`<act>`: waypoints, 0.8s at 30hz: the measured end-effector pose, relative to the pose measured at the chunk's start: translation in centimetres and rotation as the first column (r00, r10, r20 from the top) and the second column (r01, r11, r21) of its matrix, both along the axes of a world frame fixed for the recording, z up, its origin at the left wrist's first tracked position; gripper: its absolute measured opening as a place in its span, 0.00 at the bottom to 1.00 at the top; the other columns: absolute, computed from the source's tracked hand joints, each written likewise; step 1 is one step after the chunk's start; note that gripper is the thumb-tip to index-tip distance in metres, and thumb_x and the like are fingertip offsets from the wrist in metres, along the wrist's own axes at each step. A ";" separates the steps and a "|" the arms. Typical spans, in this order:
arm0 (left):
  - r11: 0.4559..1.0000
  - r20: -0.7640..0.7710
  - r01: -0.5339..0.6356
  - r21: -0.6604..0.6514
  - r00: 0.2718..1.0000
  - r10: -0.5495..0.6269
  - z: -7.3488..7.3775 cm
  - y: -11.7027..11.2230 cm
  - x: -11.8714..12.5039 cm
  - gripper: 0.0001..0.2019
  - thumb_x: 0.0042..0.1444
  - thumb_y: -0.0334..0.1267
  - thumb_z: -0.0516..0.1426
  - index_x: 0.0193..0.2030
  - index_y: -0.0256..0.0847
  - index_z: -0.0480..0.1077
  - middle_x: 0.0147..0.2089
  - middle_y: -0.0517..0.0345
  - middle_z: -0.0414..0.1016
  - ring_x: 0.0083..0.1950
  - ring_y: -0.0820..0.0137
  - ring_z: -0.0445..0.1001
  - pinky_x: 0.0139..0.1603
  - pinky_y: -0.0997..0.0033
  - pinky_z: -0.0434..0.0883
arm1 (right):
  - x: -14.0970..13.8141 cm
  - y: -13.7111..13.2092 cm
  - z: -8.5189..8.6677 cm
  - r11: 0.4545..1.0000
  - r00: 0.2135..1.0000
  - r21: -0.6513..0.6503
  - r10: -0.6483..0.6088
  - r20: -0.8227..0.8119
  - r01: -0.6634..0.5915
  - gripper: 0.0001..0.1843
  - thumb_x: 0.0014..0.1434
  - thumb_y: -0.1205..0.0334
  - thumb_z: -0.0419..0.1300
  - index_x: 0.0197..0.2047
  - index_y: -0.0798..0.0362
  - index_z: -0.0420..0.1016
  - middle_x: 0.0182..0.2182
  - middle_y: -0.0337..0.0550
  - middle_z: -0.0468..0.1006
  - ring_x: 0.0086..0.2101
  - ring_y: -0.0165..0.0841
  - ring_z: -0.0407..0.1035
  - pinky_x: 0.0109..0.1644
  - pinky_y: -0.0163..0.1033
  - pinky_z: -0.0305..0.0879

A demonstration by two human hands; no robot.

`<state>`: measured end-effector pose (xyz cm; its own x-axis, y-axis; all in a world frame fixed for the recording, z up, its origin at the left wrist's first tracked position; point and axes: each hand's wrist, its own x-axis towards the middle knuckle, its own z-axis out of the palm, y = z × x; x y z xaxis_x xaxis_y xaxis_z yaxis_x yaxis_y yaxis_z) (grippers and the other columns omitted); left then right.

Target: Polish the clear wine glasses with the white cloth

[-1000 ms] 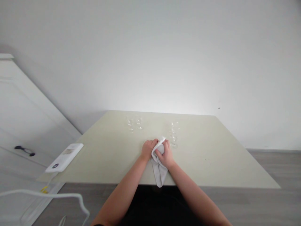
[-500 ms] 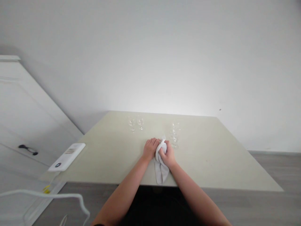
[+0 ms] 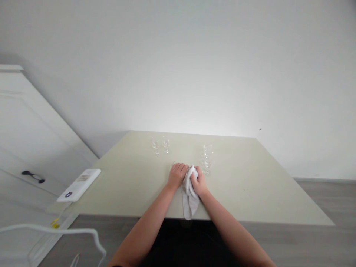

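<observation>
Near table [image 3: 250, 193] front edge, hands gripping cloth [image 3: 190, 196]

Bare table [image 3: 250, 193] lies open right of the hands; glasses [image 3: 207, 159] stand just beyond the right hand [image 3: 198, 181], another pair [image 3: 160, 145] farther left (both clear, hard to see).

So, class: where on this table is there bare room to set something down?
The table's right side, beyond the glasses, is bare. So is the stretch between the white device and the left hand. It is crowded mid-table: both hands, right hand, grip the cloth near more glasses.
</observation>
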<state>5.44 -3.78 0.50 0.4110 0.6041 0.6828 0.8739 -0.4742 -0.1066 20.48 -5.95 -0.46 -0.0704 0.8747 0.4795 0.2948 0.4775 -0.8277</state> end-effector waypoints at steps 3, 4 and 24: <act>0.999 0.017 -0.038 -0.039 0.999 0.038 -0.4 0.2 -0.3 0.06 0.64 0.35 0.51 0.37 0.40 0.68 0.33 0.55 0.71 0.37 0.64 0.69 0.40 0.63 0.63 | 0.0 -0.3 0.1 0.997 0.993 0.054 0.055 0.102 -0.060 0.14 0.60 0.61 0.55 0.50 0.51 0.67 0.38 0.44 0.73 0.38 0.37 0.69 0.44 0.42 0.67; 0.997 0.027 -0.044 -0.057 0.999 0.045 -0.5 0.3 -0.4 0.07 0.64 0.34 0.51 0.36 0.40 0.67 0.32 0.55 0.70 0.36 0.65 0.69 0.39 0.63 0.63 | -0.1 -0.5 0.2 0.992 0.988 0.094 0.069 0.135 -0.082 0.17 0.58 0.62 0.57 0.52 0.51 0.67 0.42 0.46 0.72 0.42 0.38 0.69 0.47 0.43 0.67; 1.000 0.018 0.021 0.019 1.000 -0.021 0.1 0.0 -0.9 0.06 0.64 0.36 0.51 0.40 0.41 0.69 0.33 0.55 0.72 0.40 0.65 0.69 0.46 0.61 0.64 | 0.3 0.0 -0.1 0.996 0.994 -0.049 0.077 0.084 -0.073 0.12 0.62 0.55 0.53 0.44 0.53 0.70 0.32 0.41 0.74 0.33 0.35 0.69 0.39 0.40 0.66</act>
